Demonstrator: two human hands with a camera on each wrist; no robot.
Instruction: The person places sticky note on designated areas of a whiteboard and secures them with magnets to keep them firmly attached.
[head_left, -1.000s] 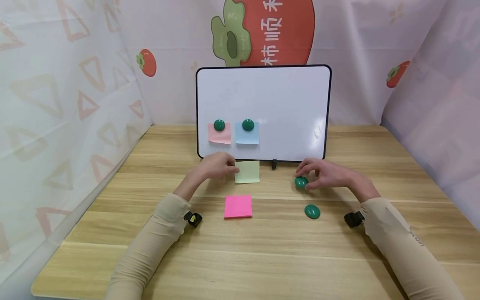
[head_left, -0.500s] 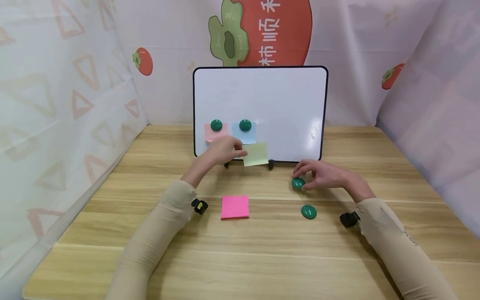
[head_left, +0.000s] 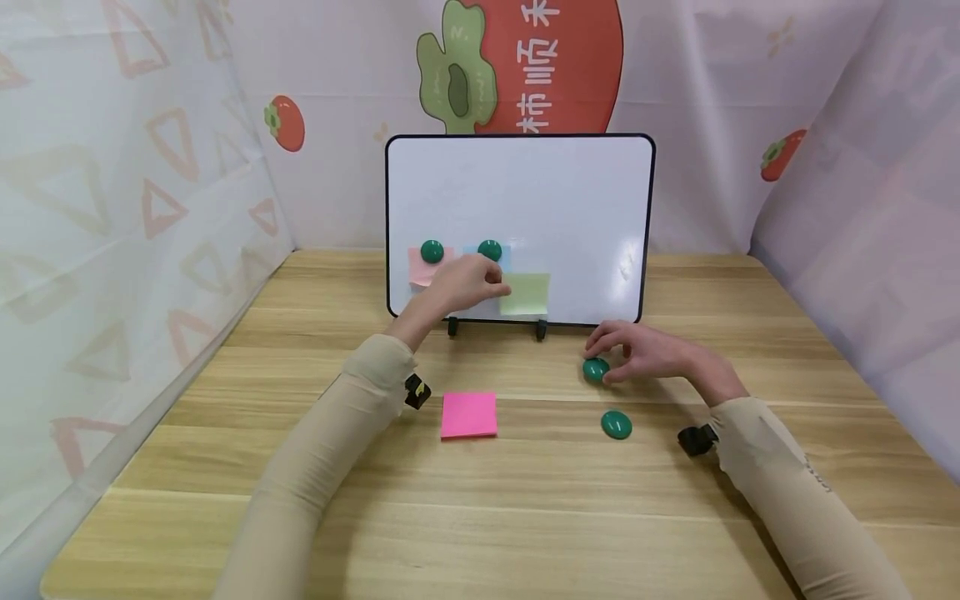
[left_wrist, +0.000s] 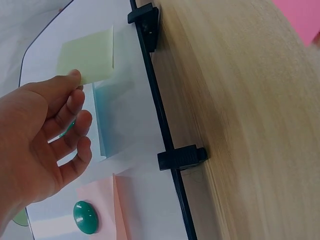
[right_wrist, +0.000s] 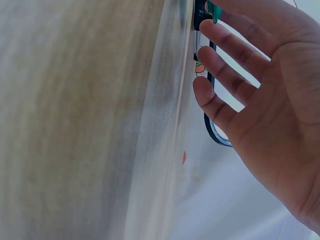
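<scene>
Head view: the left hand (head_left: 467, 282) pinches a pale green note (head_left: 527, 294) before the whiteboard (head_left: 577, 200), at four o'clock from the blue note (head_left: 507, 260). The right hand (head_left: 648, 350) curls finger and thumb about a green magnet (head_left: 596, 370) on the worktop (head_left: 555, 517); a spare magnet (head_left: 617, 425) lies at five o'clock.

Left wrist view: the thumb grips the note's corner, other fingers loosely bent.

Right wrist view: the magnet, at one o'clock, is cropped, its hold hard to judge.
</scene>
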